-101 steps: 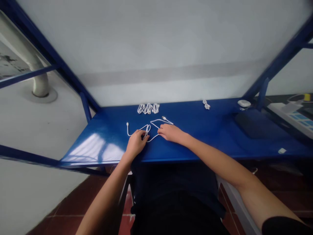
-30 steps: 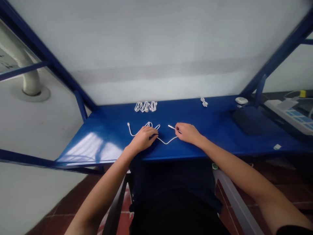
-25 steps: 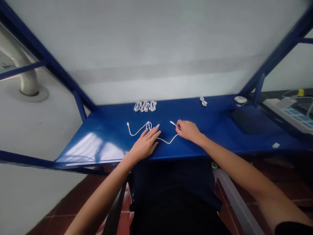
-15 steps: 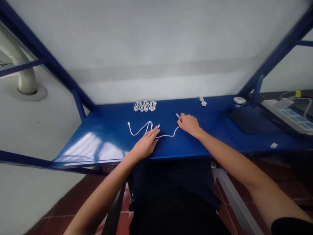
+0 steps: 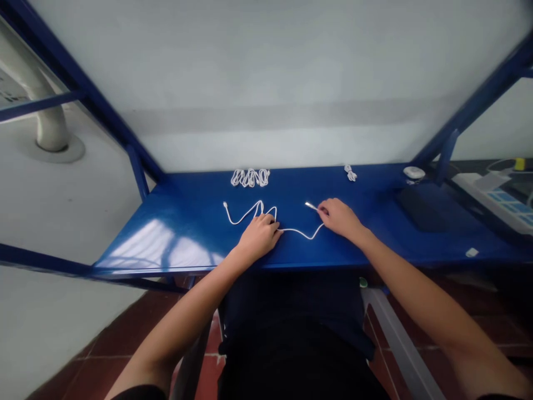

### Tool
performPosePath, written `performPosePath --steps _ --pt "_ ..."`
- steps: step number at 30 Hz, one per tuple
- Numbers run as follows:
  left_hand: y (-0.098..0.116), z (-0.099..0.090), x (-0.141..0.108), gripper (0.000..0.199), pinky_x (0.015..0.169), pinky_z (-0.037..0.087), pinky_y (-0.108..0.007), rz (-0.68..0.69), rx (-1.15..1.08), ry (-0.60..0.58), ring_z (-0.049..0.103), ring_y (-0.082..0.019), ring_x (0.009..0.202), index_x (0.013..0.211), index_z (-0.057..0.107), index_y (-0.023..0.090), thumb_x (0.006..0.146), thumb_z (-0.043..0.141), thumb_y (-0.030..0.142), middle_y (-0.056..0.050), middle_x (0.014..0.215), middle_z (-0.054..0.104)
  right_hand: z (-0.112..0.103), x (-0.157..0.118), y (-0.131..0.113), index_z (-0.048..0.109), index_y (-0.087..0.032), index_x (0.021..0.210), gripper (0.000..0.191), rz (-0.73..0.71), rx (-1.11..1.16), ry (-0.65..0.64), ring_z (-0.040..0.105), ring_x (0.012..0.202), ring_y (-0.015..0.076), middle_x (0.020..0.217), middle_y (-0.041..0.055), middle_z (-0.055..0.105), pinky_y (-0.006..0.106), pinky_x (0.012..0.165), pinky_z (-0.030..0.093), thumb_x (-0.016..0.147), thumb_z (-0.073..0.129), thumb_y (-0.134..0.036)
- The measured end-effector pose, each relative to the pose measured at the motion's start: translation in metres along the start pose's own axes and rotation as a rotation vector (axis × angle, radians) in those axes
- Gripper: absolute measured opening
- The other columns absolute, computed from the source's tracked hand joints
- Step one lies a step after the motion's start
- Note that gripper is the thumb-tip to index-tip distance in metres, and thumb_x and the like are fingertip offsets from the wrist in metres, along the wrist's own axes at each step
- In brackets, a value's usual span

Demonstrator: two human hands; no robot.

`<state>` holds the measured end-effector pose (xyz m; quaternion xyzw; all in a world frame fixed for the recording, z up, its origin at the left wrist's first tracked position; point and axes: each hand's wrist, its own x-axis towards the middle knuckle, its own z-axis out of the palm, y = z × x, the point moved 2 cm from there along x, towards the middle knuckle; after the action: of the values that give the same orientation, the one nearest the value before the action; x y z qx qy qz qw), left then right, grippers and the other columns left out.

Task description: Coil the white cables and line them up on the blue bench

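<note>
A white USB cable (image 5: 245,220) lies in loose bends on the blue table in front of me. My right hand (image 5: 340,216) pinches it just behind one plug (image 5: 310,205), which points left from the fingertips. Over the middle of the cable rests my left hand (image 5: 261,236), its fingers curled in and its thumb and forefinger closed on the cord. Some of the cord is hidden beneath that hand. From there a slack stretch runs across to the right hand. The cable's other plug (image 5: 225,204) lies free to the left.
Several coiled white cables (image 5: 250,178) sit side by side along the back edge, with another bundle (image 5: 350,173) farther right. A white rounded case (image 5: 414,172), a dark flat object (image 5: 422,208) and a small white piece (image 5: 472,252) lie on the right of the table (image 5: 200,194).
My right hand has shifted right with the plug it pinches. My left hand's fingers, flatter before, have curled in on the cable, and a bend now shows above them. The view shifted slightly.
</note>
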<state>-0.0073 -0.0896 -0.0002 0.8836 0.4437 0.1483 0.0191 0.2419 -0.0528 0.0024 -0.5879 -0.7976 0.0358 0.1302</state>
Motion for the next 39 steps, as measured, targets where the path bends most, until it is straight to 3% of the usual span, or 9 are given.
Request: performPosePath --steps 4,10,13,22,24,27,31,34,39 --pt "-0.001 0.004 -0.002 0.031 0.090 0.046 -0.043 -0.015 0.012 0.046 0.058 -0.026 0.099 0.102 0.072 0.018 0.094 0.050 0.037 -0.012 0.105 0.064 -0.004 -0.005 0.020 0.058 -0.018 0.118 0.030 0.101 0.129 -0.090 0.061 0.074 0.0189 0.082 0.0047 0.067 0.028 0.067 0.043 0.091 0.048 -0.022" --pt "-0.004 0.007 -0.007 0.028 0.089 0.047 -0.042 -0.060 -0.051 0.097 0.058 -0.024 0.098 0.104 0.073 0.019 0.093 0.052 0.033 -0.010 0.106 0.066 -0.018 -0.021 0.004 0.066 -0.021 0.110 0.030 -0.281 0.220 -0.239 0.056 0.105 0.0228 0.113 0.0099 0.062 0.034 0.087 0.045 0.091 0.053 -0.040" --pt "-0.006 0.009 -0.009 0.026 0.091 0.047 -0.042 -0.062 -0.100 0.130 0.059 -0.024 0.099 0.104 0.073 0.019 0.093 0.052 0.030 -0.008 0.108 0.068 -0.020 -0.028 -0.006 0.066 -0.021 0.110 0.034 -0.383 0.163 -0.268 0.054 0.107 0.0245 0.118 0.0112 0.060 0.035 0.087 0.046 0.089 0.056 -0.046" --pt "-0.009 0.012 -0.010 0.023 0.091 0.049 -0.038 -0.048 -0.177 0.178 0.062 -0.021 0.099 0.097 0.072 0.020 0.093 0.050 0.019 -0.006 0.107 0.072 0.004 -0.027 -0.032 0.065 -0.016 0.086 0.033 -0.706 -0.076 0.013 0.058 0.079 0.0199 0.085 0.0104 0.067 0.031 0.071 0.044 0.100 0.039 -0.031" --pt "-0.009 0.011 -0.010 0.023 0.090 0.049 -0.037 -0.070 -0.187 0.188 0.063 -0.021 0.097 0.103 0.071 0.020 0.093 0.050 0.020 -0.006 0.103 0.072 0.007 -0.029 -0.033 0.064 -0.016 0.082 0.034 -0.667 -0.006 0.120 0.058 0.073 0.0189 0.078 0.0095 0.066 0.030 0.069 0.045 0.100 0.038 -0.030" --pt "-0.009 0.010 -0.011 0.026 0.086 0.051 -0.035 -0.136 -0.172 0.182 0.063 -0.021 0.094 0.114 0.067 0.020 0.092 0.051 0.023 -0.007 0.099 0.072 0.006 -0.029 -0.032 0.062 -0.017 0.089 0.025 -0.419 0.218 0.229 0.061 0.067 0.0171 0.076 0.0073 0.068 0.028 0.066 0.046 0.098 0.042 -0.028" --pt "-0.007 0.009 -0.011 0.031 0.086 0.050 -0.034 -0.152 -0.128 0.175 0.063 -0.021 0.095 0.122 0.062 0.020 0.093 0.052 0.025 -0.007 0.101 0.071 0.005 -0.018 -0.040 0.058 -0.018 0.103 0.018 -0.058 0.444 0.071 0.061 0.053 0.0149 0.062 -0.0012 0.066 0.025 0.059 0.044 0.094 0.047 -0.029" --pt "-0.003 0.009 -0.010 0.024 0.088 0.048 -0.035 -0.091 -0.089 0.135 0.062 -0.022 0.096 0.111 0.066 0.020 0.094 0.051 0.028 -0.007 0.100 0.072 0.007 -0.005 -0.056 0.062 -0.018 0.100 0.019 0.009 0.318 -0.042 0.063 0.058 0.0161 0.063 0.0006 0.067 0.025 0.061 0.043 0.093 0.048 -0.028" --pt "0.000 0.008 -0.010 0.024 0.089 0.044 -0.037 -0.050 -0.030 0.103 0.061 -0.022 0.098 0.107 0.068 0.019 0.095 0.050 0.030 -0.007 0.106 0.072 0.019 0.001 -0.069 0.064 -0.014 0.105 0.027 -0.068 -0.104 0.025 0.062 0.090 0.0230 0.092 0.0134 0.069 0.027 0.068 0.042 0.096 0.040 -0.023"
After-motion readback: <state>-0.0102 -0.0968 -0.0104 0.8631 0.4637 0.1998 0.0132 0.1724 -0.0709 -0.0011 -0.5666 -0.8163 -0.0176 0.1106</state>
